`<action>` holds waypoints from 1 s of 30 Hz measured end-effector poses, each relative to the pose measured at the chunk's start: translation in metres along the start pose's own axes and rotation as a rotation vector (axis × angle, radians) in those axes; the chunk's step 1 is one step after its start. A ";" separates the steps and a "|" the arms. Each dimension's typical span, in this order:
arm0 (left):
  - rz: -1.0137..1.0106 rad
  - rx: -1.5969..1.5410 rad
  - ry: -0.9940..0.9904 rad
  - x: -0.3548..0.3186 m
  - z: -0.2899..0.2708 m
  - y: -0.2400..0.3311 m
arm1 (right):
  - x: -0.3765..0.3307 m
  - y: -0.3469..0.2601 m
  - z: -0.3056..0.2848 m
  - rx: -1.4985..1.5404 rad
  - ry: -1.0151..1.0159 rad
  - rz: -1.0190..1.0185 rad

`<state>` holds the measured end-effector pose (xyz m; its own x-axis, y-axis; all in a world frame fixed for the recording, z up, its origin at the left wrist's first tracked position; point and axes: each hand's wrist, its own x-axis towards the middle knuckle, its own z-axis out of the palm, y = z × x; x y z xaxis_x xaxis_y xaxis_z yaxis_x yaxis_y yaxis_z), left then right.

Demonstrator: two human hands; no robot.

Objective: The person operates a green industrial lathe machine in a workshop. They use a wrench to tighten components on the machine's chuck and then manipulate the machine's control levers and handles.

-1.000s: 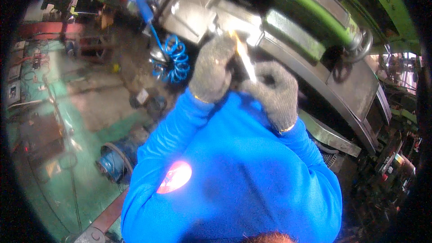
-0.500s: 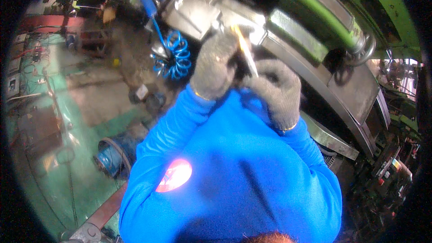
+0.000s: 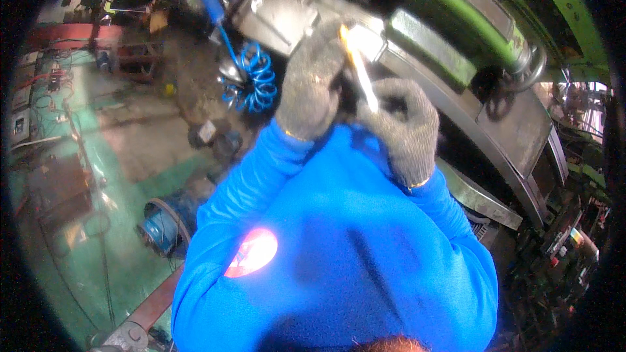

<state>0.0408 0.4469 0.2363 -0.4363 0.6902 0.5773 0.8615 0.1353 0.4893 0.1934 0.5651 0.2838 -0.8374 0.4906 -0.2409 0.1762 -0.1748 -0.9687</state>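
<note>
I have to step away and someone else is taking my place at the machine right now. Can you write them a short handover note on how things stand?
Left hand: gloved, curled shut, raised in front of the chest; what it grips is hidden.
Right hand: gloved, closed around the lower end of a thin bright rod that slants up and to the left between the hands.
Ahead: the green and grey machine, with its handwheel to the right. A blue coiled hose hangs at the left.
Done: rod in hand, held close to the machine.
Left: cannot tell whether the rod touches the machine; check before going on.
</note>
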 end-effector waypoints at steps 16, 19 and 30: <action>-0.243 -0.256 -0.082 -0.001 0.007 0.005 | 0.005 0.008 -0.002 0.073 0.045 -0.025; -0.011 -0.023 -0.034 -0.001 0.010 -0.011 | 0.006 0.009 -0.002 0.084 0.048 -0.021; -0.086 -0.032 -0.040 0.005 0.003 -0.002 | 0.008 0.011 -0.002 0.106 0.031 -0.021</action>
<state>0.0379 0.4520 0.2360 -0.4973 0.7050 0.5057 0.8121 0.1732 0.5572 0.1892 0.5686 0.2711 -0.8236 0.5212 -0.2235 0.1016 -0.2521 -0.9624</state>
